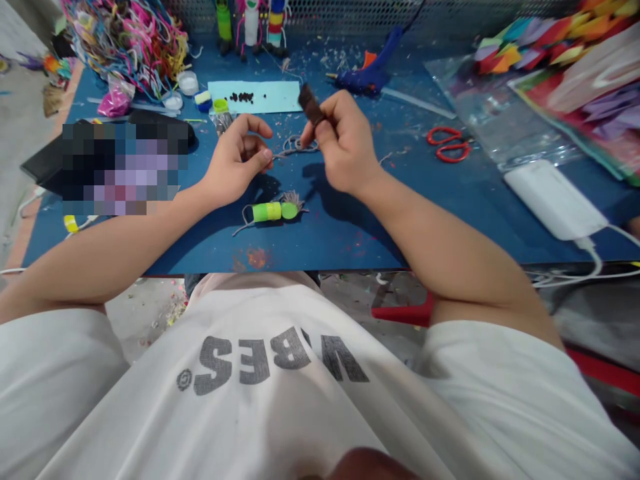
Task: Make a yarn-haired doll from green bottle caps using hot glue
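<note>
My right hand (341,143) is closed around a small dark brown piece (310,103) that sticks up above my fingers. My left hand (239,163) pinches the end of a grey yarn strand (295,145) that loops between the two hands just above the blue table (340,233). Below my hands lies a little green and yellow spool figure (274,211) with grey yarn tufts at both ends, untouched.
Red scissors (447,144) and a blue glue gun (367,73) lie to the right and behind. A pale blue sheet (273,97) carries several dark beads. A tangle of coloured yarn (127,37) is back left, a white power bank (553,200) at right, coloured paper (575,73) beyond.
</note>
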A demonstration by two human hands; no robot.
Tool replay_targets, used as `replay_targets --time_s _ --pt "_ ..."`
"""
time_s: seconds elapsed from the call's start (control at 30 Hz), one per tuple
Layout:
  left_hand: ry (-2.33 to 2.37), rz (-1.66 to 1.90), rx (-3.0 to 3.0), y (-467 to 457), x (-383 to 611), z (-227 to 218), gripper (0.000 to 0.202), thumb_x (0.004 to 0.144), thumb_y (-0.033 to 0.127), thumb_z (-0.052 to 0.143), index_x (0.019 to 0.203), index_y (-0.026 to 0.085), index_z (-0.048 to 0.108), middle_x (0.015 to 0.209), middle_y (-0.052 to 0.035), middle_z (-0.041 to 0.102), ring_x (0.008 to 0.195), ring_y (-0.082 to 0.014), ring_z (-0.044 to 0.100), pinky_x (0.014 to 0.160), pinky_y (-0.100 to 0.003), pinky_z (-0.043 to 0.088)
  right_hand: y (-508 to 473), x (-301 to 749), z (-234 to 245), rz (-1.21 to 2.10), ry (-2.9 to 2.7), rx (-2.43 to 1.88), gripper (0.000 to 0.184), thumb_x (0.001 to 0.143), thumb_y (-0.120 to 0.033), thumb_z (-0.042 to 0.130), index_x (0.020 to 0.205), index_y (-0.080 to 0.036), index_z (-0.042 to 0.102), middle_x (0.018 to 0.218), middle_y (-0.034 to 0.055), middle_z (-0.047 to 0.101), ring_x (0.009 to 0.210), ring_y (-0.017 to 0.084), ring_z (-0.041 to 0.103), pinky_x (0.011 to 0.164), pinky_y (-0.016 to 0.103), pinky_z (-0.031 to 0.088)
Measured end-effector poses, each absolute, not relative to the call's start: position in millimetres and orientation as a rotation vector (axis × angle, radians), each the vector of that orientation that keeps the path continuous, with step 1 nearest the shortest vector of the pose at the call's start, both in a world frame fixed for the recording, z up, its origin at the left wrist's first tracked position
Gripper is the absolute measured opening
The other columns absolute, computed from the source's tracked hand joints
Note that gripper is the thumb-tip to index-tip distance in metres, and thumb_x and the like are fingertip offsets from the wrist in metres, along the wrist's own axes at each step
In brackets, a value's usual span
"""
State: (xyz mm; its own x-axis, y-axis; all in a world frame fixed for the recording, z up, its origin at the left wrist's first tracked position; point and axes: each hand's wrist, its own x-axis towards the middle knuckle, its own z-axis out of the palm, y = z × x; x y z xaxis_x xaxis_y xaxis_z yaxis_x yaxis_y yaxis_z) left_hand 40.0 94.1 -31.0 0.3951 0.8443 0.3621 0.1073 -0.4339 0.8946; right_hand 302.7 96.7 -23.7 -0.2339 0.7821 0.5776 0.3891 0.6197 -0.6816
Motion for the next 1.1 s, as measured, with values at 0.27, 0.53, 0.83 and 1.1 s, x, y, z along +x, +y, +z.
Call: replay_targets --time_s 0.27,0.53,0.83,1.1 --pt "0.768 1.082 1.823 83.8 47.8 -27.0 0.039 0.098 0.051 0.083 0.113 0.026 0.057 0.079 0.0023 0.060 0.070 -0.0160 0.066 0.069 -0.031 0.053 51.7 275.3 -9.8 0.253 -2.259 -1.095 0.028 0.108 -0.051 0.070 0.119 -0.026 0.074 0.092 0.0083 0.074 0.090 0.031 0.071 0.086 0.045 0.056" --pt "0.778 1.016 1.850 84.6 48.5 -23.8 0.038 0.098 0.053 0.084 0.108 0.022 0.064 0.083 -0.0018 0.067 0.078 -0.0181 0.072 0.075 -0.033 0.059 55.9 276.9 -6.1 0.386 -2.113 -1.105 0.036 0.104 -0.059 0.073 0.093 -0.025 0.076 0.076 0.0059 0.066 0.077 0.026 0.064 0.074 0.042 0.055" --pt "0.857 0.995 1.954 78.8 46.1 -14.6 0.034 0.103 0.050 0.077 0.092 0.018 0.074 0.073 -0.0046 0.070 0.068 -0.0171 0.066 0.070 -0.033 0.059 80.3 285.7 -4.2 0.993 -1.683 -1.014 0.070 0.077 -0.097 0.085 0.083 -0.028 0.076 0.057 -0.0027 0.040 0.057 0.014 0.032 0.054 0.036 0.031" --pt "0.862 0.950 1.966 78.8 46.4 -14.0 0.021 0.095 0.036 0.084 0.089 0.017 0.077 0.069 -0.0038 0.070 0.069 -0.0171 0.066 0.066 -0.030 0.055 60.7 296.2 20.0 0.617 -1.977 -1.069 0.039 0.089 -0.066 0.093 0.083 -0.031 0.077 0.070 0.0028 0.059 0.069 0.021 0.052 0.067 0.043 0.046"
